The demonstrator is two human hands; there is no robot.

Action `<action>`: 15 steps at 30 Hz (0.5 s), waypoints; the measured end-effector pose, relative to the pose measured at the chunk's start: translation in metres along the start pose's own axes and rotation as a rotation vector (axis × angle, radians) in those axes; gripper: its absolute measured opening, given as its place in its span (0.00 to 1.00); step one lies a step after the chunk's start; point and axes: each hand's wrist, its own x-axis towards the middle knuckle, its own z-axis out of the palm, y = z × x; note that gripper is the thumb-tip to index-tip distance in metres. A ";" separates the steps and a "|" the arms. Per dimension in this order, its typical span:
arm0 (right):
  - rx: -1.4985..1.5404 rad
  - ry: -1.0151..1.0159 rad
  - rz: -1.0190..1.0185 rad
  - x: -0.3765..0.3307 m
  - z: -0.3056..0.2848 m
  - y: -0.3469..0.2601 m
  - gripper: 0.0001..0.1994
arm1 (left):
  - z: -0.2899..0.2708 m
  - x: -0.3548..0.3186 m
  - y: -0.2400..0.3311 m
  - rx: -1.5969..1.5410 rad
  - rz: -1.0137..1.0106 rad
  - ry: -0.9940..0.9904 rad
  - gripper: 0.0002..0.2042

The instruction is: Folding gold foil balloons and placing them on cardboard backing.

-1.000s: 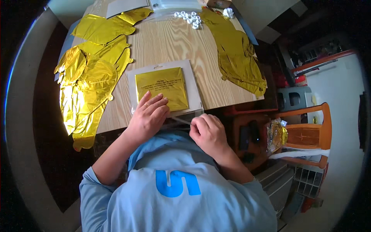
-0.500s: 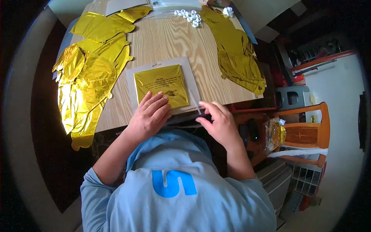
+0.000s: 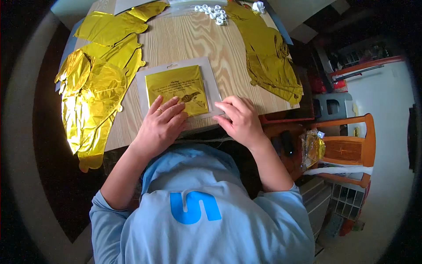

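A folded gold foil sheet [image 3: 178,83], seemingly a flat foil balloon, lies on a pale card with a hang hole [image 3: 214,83], under clear plastic with dark print. This flat pack rests at the table's near edge. My left hand [image 3: 162,121] lies over its lower left part, fingers stretched onto the gold foil, a ring on one finger. At the pack's lower right edge is my right hand [image 3: 239,119], palm down. Its thumb and forefinger tips stand apart, close to the plastic's edge, with nothing visible between them. The other right fingers are bent.
Flat gold foil balloons [image 3: 94,92] overlap on the wooden table's [image 3: 176,42] left side, some hanging past its edge. Another gold foil balloon [image 3: 272,57] lies at the right. Small white rings [image 3: 213,13] sit at the back. A wooden chair [image 3: 347,149] holding a clear package [image 3: 313,149] stands right.
My right hand has moved up and slightly left, to the pack's edge. The clear strip that stood up by its forefinger no longer shows. The whole view has shifted slightly.
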 end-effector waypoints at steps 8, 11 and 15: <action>-0.046 -0.012 -0.106 -0.024 -0.005 0.009 0.16 | 0.010 0.021 0.009 -0.144 0.162 -0.066 0.19; -0.106 0.007 -0.159 -0.027 -0.004 0.011 0.14 | 0.017 0.022 0.008 -0.184 0.139 -0.115 0.19; -0.131 0.014 -0.234 -0.027 -0.004 0.012 0.09 | 0.016 0.023 0.008 -0.199 0.129 -0.122 0.18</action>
